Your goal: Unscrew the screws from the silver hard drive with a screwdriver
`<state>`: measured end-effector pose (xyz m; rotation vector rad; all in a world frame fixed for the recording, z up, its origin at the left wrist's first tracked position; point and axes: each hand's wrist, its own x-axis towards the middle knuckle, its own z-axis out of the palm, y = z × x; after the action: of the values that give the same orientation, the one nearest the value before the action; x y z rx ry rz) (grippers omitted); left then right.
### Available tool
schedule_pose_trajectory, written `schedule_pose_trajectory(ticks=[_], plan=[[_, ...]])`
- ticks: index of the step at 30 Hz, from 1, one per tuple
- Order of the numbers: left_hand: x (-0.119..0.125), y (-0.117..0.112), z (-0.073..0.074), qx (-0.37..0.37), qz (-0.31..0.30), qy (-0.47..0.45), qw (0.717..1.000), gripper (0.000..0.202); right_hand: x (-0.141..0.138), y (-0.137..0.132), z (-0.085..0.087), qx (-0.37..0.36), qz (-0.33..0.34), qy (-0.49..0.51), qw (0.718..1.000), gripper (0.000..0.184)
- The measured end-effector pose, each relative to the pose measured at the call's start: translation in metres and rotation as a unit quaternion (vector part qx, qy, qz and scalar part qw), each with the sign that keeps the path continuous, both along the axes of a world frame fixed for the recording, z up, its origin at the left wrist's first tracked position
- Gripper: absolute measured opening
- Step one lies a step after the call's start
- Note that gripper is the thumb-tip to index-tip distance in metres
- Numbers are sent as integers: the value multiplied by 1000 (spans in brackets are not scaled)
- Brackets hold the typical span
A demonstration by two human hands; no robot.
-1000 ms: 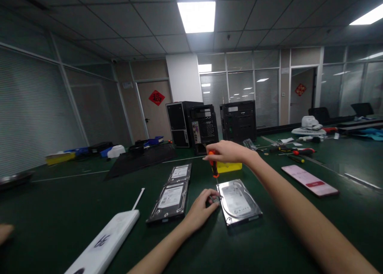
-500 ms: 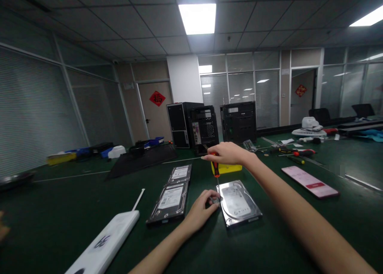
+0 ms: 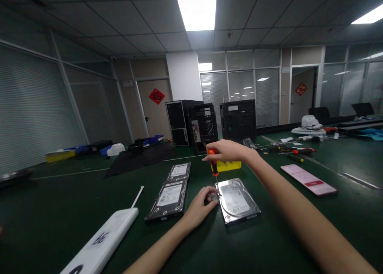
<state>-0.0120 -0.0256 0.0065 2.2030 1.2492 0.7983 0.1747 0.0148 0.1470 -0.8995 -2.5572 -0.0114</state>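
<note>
Silver hard drive (image 3: 236, 202), one, on desk (image 3: 245, 250). Left edge: screwdriver (image 3: 214, 169), one, clasped by my right grip (image 3: 226, 151); my left grip (image 3: 200, 207), closure I cannot tell. Leftward: hard drives (image 3: 169, 196), two. Behind: yellow item (image 3: 231, 167), one, part-hidden by right grip. Rightward: smartphone (image 3: 308, 179), one.

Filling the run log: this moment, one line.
Right hand: holding screwdriver; tip at left edge of lone drive; left hand: at same edge; phone: farther right
</note>
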Motion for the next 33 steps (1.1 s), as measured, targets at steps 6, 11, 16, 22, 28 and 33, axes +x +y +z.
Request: schedule_pose_trajectory(ticks=[6,11,16,22,28,33], plan=[[-1,2,-2,11,-7,-2,1000,27,-3,4,-4,6,-15,-2,1000,45],[-1,1,-3,11,-5,-3,1000,27,-6,3,-4,35,-45,-13,998,45],[-2,-1,0,3,-6,2,1000,27,-2,-1,-2,-1,-24,-20,1000,36],[-1,-5,4,-11,0,7,1000,28,-1,-2,-1,-41,22,-10,999,32],[-1,-6,4,-14,-2,6,1000,29,-2,-1,-1,-47,-18,-13,999,37],[-1,-4,3,-12,-8,6,1000,28,0,0,-1,-129,42,15,991,30]])
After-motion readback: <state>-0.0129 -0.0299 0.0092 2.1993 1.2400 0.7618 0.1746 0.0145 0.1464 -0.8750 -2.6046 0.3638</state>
